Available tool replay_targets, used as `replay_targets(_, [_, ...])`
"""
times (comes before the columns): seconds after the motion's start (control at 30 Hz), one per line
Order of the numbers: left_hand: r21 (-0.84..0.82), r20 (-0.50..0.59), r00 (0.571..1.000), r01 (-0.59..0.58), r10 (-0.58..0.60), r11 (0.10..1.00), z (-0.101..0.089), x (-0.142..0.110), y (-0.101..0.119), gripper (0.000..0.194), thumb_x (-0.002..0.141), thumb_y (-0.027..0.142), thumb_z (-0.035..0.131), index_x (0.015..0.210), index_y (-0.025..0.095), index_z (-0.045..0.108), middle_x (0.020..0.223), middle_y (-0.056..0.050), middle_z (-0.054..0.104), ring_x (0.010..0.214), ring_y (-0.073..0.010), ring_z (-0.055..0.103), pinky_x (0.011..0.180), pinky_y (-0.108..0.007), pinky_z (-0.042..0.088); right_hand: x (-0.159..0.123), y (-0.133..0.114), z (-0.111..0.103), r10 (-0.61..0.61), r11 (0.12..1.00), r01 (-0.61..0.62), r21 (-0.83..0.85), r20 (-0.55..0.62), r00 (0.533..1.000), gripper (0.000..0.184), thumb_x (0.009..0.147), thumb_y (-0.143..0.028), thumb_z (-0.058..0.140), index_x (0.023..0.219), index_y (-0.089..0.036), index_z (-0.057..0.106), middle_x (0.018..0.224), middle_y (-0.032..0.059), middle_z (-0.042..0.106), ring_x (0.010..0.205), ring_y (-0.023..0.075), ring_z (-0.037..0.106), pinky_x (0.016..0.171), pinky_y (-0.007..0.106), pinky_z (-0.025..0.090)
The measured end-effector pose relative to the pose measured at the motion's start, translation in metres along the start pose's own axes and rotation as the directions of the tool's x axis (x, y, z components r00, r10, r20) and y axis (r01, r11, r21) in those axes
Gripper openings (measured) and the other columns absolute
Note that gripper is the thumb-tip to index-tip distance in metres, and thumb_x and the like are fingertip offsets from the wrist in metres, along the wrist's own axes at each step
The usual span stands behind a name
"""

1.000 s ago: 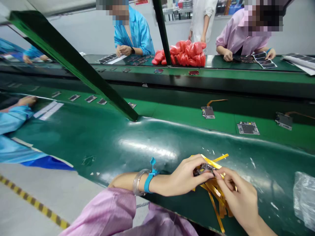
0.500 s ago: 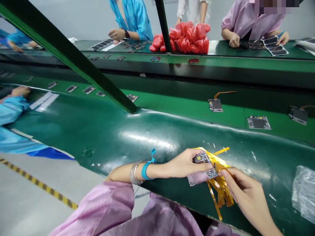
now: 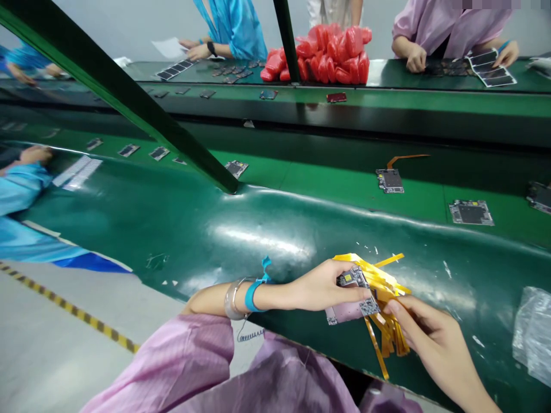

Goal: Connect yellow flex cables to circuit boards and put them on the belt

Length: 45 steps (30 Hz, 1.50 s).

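My left hand [image 3: 316,287] grips a circuit board [image 3: 371,305], thumb across its face and fingers behind it. The board is tilted, with a yellow square near its top and a pale panel at lower left. My right hand [image 3: 430,332] is closed in a pinch by the board's right edge, on an orange flex cable [image 3: 382,295] whose end is partly hidden by the fingers. Beneath both hands lies a bundle of yellow-orange flex cables [image 3: 390,338], fanned out on the green mat [image 3: 258,229]. A blue wrist strap [image 3: 255,296] circles my left wrist.
Boards lie along the green conveyor ahead, one board [image 3: 390,180] with a cable attached. A slanted green post [image 3: 172,132] crosses the left. A clear plastic bag [image 3: 534,332] lies at right. Co-workers sit opposite, near red wrapped bundles [image 3: 321,54]; a co-worker's blue sleeve [image 3: 21,189] shows left.
The boards on the near conveyor have slid right. My right hand has shifted slightly, still pinching beside the board; the left keeps its hold. A co-worker opposite has lifted a white sheet.
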<state>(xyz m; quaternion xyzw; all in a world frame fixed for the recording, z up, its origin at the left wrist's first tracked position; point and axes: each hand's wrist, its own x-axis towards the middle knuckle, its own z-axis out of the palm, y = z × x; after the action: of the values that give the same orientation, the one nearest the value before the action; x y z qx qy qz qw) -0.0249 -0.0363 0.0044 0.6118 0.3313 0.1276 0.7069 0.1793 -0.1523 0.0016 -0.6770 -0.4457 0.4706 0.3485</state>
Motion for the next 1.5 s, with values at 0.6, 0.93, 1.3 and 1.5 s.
replay_targets(0.6, [0.011,0.046,0.998,-0.035,0.035,0.999,0.001,0.001,-0.002,0.028,0.093,0.035,0.07,0.113,0.017,0.073,0.099,-0.004,0.073,0.092,-0.0174,0.067,0.086,-0.03,0.054,-0.002,-0.003,0.0,0.002,1.0,-0.002,0.026,0.03,1.0,0.04,0.088,-0.055,0.069,0.07,-0.02,0.075,0.055,-0.0026,0.045,0.051,0.0129,0.039,0.046,0.024,0.036])
replay_targets(0.93, [0.032,0.045,0.998,-0.042,0.04,0.999,0.0,0.001,-0.003,0.028,0.093,0.035,0.07,0.114,0.016,0.073,0.103,-0.005,0.074,0.094,-0.0177,0.068,0.085,-0.029,0.054,-0.001,0.001,-0.004,-0.019,0.999,0.021,-0.025,0.083,0.996,0.041,0.092,-0.056,0.065,0.073,-0.02,0.074,0.058,-0.0015,0.05,0.053,0.0137,0.042,0.048,0.025,0.039])
replay_targets(1.3, [0.085,0.1,0.994,-0.053,0.044,0.995,-0.001,0.004,-0.004,0.024,0.092,0.035,0.071,0.104,0.014,0.072,0.107,-0.006,0.075,0.095,-0.0184,0.067,0.087,-0.031,0.053,0.013,-0.001,-0.018,0.053,0.996,-0.028,-0.079,0.342,0.938,0.049,0.097,-0.058,0.055,0.073,-0.019,0.07,0.064,-0.0008,0.049,0.058,0.0128,0.041,0.05,0.024,0.035])
replay_targets(1.5, [0.004,0.096,0.995,0.002,-0.003,1.0,-0.003,0.002,-0.002,0.02,0.09,0.025,0.069,0.108,0.015,0.071,0.112,-0.007,0.075,0.104,-0.0206,0.068,0.097,-0.035,0.054,0.013,-0.001,-0.012,0.07,0.997,-0.071,-0.011,0.338,0.939,0.047,0.097,-0.058,0.057,0.072,-0.019,0.069,0.063,-0.0026,0.044,0.056,0.0115,0.036,0.048,0.024,0.033])
